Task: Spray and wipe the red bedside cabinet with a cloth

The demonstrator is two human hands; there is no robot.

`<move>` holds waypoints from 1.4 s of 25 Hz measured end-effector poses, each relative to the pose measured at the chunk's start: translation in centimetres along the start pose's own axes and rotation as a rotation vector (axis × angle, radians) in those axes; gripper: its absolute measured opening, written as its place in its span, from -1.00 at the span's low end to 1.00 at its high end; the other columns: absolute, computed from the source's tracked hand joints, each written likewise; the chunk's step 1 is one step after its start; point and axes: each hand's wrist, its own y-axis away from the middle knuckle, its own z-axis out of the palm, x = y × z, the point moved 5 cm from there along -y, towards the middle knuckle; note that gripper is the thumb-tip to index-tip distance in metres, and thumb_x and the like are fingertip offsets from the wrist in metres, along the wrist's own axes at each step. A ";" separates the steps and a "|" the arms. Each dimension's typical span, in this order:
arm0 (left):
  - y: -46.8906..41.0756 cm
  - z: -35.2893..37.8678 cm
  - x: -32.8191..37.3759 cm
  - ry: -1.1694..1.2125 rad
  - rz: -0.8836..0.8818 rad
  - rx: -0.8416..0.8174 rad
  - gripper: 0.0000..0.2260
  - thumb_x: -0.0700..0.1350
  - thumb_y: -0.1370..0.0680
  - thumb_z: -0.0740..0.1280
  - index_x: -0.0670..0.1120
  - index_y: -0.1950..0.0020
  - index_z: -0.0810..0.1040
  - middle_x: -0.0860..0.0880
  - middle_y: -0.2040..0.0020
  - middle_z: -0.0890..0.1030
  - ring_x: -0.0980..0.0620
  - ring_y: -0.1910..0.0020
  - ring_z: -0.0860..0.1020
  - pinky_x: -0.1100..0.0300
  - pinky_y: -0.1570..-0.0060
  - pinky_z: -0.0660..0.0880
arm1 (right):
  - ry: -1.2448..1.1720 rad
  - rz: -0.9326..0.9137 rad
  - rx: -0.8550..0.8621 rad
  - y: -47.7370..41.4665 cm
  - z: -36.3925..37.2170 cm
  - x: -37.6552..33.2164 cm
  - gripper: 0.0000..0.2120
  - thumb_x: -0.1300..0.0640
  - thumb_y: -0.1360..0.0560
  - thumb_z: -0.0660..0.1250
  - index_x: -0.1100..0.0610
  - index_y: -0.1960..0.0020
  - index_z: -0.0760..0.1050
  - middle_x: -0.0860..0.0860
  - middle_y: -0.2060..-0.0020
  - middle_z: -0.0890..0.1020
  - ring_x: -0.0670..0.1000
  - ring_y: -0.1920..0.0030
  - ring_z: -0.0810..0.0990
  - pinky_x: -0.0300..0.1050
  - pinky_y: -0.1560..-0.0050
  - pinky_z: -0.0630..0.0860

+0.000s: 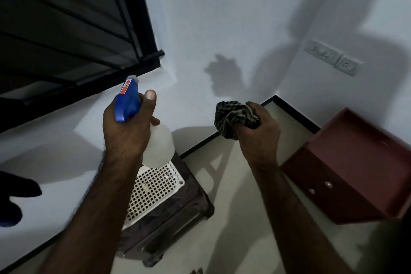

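Head view, only one here. Gripping the bottle [159,148] in the left hand [126,129], with fingers curled round the neck under the blue trigger head, thumb up beside it, nozzle aimed at the far wall [222,18]. Clutching a bunched-up checked cloth [231,115] in the right hand [259,134], clamped tight in the fist, up in the air near the bottle but not touching it. Looking down at the red cabinet [355,173] on the floor [240,218] at the right, well apart from both hands, with two small knobs on the front and a raised lip round the top. Below the left hand, a white perforated tray [155,189] sitting on a dark stool [178,218]. Dark window [66,29] at far left, switch plate [333,56] at far right.
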 end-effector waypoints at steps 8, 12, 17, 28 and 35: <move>-1.3 -7.7 -7.4 -0.047 -0.054 0.156 -0.70 0.33 -0.49 0.37 0.12 0.09 0.51 -0.07 0.18 0.68 0.18 0.33 0.65 0.22 0.28 0.47 | -0.001 0.009 -0.231 4.9 10.3 0.5 -0.63 0.18 -0.32 0.54 0.02 -0.11 0.67 -0.25 0.17 0.69 -0.25 0.13 0.66 -0.29 0.09 0.61; -1.1 -9.6 -13.4 -0.067 -0.123 0.177 -0.72 0.27 -0.52 0.38 0.07 0.07 0.52 -0.07 0.20 0.68 0.20 0.31 0.63 0.20 0.21 0.43 | 0.076 0.072 -0.366 7.7 15.4 4.2 -0.57 0.16 -0.30 0.59 0.04 -0.16 0.66 -0.17 0.09 0.72 -0.25 0.12 0.64 -0.35 0.02 0.60; -0.7 -11.2 -21.0 0.007 -0.186 0.196 -0.79 0.26 -0.46 0.41 0.16 0.07 0.54 -0.04 0.12 0.66 0.00 0.16 0.65 0.24 0.21 0.56 | 0.194 0.087 -0.555 11.6 21.1 10.0 -0.54 0.11 -0.30 0.59 0.05 -0.19 0.65 -0.08 0.02 0.73 -0.12 0.03 0.67 -0.28 -0.07 0.57; -0.8 -12.2 -32.0 0.035 -0.267 0.272 -0.67 0.08 -0.55 0.41 -0.13 -0.16 0.53 -0.13 0.16 0.52 0.03 0.29 0.45 0.28 0.40 0.46 | 0.254 0.306 -0.891 17.2 28.0 17.6 -0.32 0.03 -0.39 0.56 -0.09 -0.46 0.43 -0.20 -0.01 0.64 -0.29 0.11 0.56 -0.57 0.11 0.44; -0.4 -11.5 -35.6 0.046 -0.259 0.286 -0.57 0.12 -0.55 0.41 -0.12 -0.28 0.52 -0.22 -0.04 0.57 -0.03 0.07 0.55 0.17 0.10 0.57 | 0.260 0.375 -0.929 17.0 29.9 20.6 -0.21 -0.01 -0.30 0.62 -0.15 -0.46 0.38 -0.35 0.08 0.54 -0.24 0.00 0.55 -0.49 0.10 0.41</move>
